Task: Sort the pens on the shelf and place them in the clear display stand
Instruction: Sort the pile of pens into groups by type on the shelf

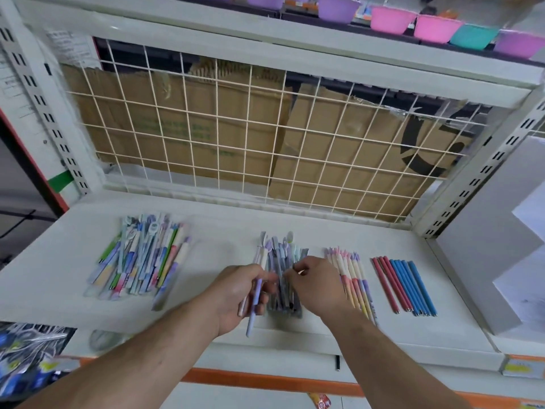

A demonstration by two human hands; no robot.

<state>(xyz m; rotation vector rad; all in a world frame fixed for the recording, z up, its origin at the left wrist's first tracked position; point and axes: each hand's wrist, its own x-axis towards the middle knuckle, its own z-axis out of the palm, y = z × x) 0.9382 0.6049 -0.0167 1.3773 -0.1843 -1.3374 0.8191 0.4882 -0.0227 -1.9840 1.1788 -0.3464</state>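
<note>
Head view: my two bare arms reach over a white shelf (206, 231) that holds several groups of pens.
Left hand (239, 293): fingers curled round a lilac pen (251, 321) and a white pen (241, 309); their near ends stick out below my palm, toward me; the hand sits just left of the middle pile (283, 290).
Right hand (318, 286): thumb and fingertips pinch something pale at the top of the middle pile; which pen it is, I cannot tell.
Middle pile: grey-blue and lilac pens bunched lengthwise between my hands; a clear plastic edge shows at its near end; I cannot tell whether this is the display stand.
Left pile (138, 258): many mixed pens, green, blue, pink and lilac, lying loosely on what looks like clear plastic; well apart from my hands.
Pastel row (355, 278): cream, pink and lilac pens side by side, just right of my right hand.
Red and blue row (404, 287): red pens, then blue, lying parallel, farthest right.
Backdrop: a wire grid (236, 128) with cardboard (206, 113) behind; coloured bowls (413, 23) on the shelf above.
</note>
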